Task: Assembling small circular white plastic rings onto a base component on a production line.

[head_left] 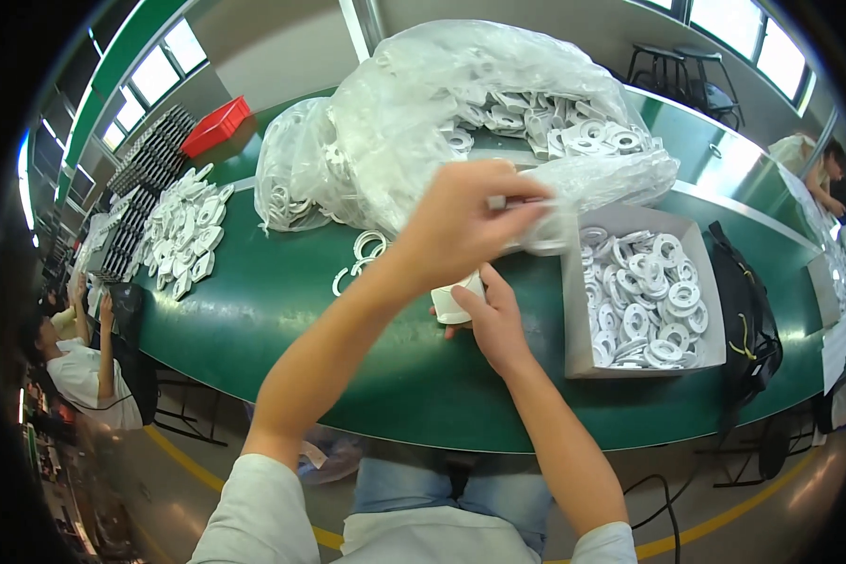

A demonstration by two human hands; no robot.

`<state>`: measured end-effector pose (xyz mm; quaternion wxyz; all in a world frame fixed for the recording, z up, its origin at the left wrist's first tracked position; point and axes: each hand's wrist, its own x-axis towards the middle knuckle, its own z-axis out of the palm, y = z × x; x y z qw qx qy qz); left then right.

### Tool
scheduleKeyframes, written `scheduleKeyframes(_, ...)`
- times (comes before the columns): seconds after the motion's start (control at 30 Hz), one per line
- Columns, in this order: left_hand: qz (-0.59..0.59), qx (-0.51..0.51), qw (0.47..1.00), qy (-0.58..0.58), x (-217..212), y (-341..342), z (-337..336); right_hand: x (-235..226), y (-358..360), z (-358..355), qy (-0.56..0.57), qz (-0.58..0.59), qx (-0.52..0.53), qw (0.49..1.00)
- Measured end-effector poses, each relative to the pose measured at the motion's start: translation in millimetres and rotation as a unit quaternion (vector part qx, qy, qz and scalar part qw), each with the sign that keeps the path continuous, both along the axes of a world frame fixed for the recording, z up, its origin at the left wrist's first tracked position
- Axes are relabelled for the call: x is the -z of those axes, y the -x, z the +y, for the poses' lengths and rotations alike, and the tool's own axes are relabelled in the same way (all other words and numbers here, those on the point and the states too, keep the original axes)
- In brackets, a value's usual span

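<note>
White part (453, 303) gripped in right hand (492, 320); left hand (465, 221) pinches plastic bag (573, 202) edge

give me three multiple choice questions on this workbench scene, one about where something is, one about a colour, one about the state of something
1. Where does the open cardboard box of white rings sit?
A. right of the hands
B. on the floor
C. far left by the windows

2. What colour is the bin at the far left of the table?
A. blue
B. red
C. yellow

3. What is the left hand doing?
A. lying flat on the table
B. hanging off the edge
C. raised, grip pinched on a small white piece

Answers:
1 A: the box stands on the green table to the right of the right hand.
2 B: the bin is plainly red.
3 C: the hand is lifted before the clear plastic bags, fingertips closed on a white piece.
</note>
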<state>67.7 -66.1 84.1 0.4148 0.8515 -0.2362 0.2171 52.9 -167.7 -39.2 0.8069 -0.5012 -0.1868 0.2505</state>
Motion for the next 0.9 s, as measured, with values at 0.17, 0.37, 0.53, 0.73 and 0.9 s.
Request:
scheduleKeyframes(0.17, 0.074, -0.123, 0.990, -0.007, 58.7, 40.9, 55.7, -2.3, 3.6, 0.4, -0.009, -0.016, -0.006, 1.000)
scheduleKeyframes(0.37, 0.205, -0.077, 0.947, 0.234, 91.6, 54.2, 64.7, -1.2, 9.2, 1.2, 0.058, -0.044, -0.013, 0.997)
scheduleKeyframes(0.53, 0.229, -0.025, 0.930, 0.286, 94.6, 59.5, 75.8, -10.2, 16.3, 5.3, 0.137, -0.058, 0.005, 0.989)
scheduleKeyframes(0.73, 0.153, -0.118, 0.979, 0.061, 70.2, 56.9, 140.5, -11.3, 10.7, 0.3, 0.143, -0.044, 0.043, 0.988)
scheduleKeyframes(0.9, 0.140, -0.070, 0.979, -0.131, 86.7, 57.1, 140.3, -11.5, 13.8, 1.4, 0.149, -0.041, 0.046, 0.987)
